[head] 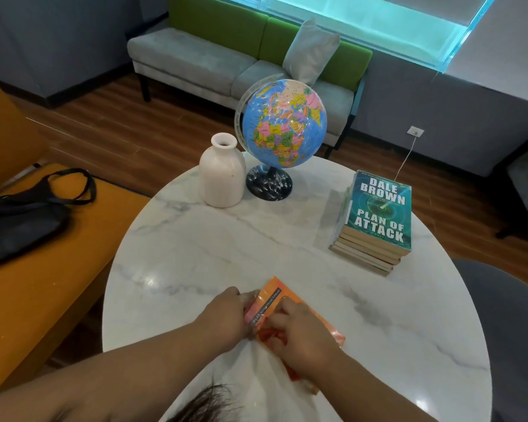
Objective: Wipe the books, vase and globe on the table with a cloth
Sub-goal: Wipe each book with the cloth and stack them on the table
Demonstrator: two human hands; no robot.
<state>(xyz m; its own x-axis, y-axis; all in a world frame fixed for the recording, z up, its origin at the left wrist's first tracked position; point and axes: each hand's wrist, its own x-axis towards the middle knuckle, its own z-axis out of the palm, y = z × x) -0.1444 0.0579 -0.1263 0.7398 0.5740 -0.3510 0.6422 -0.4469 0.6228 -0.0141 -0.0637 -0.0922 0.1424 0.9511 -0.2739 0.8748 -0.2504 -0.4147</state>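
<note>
Item in hand: orange book (282, 295), lower centre, held at its edge by the left hand (226, 312). The right hand (302, 330) is pressed on it; whether anything is held cannot be told. Stacked books (378, 214) at right, vase (221, 175) and globe (284, 123) at upper centre: judged still to be wiped.

My right hand (302, 333) is covering the near half of the orange book (287, 295), my left hand (226, 312) is hiding its left edge, and the black bag (22, 220) is running off the picture's left side.

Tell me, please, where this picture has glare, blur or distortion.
Head view: the window is overexposed to cyan; white glare spots sit on the table; the wide lens slants the wall at right; the orange book is slightly blurred, while the title on the book stack is sharp.
</note>
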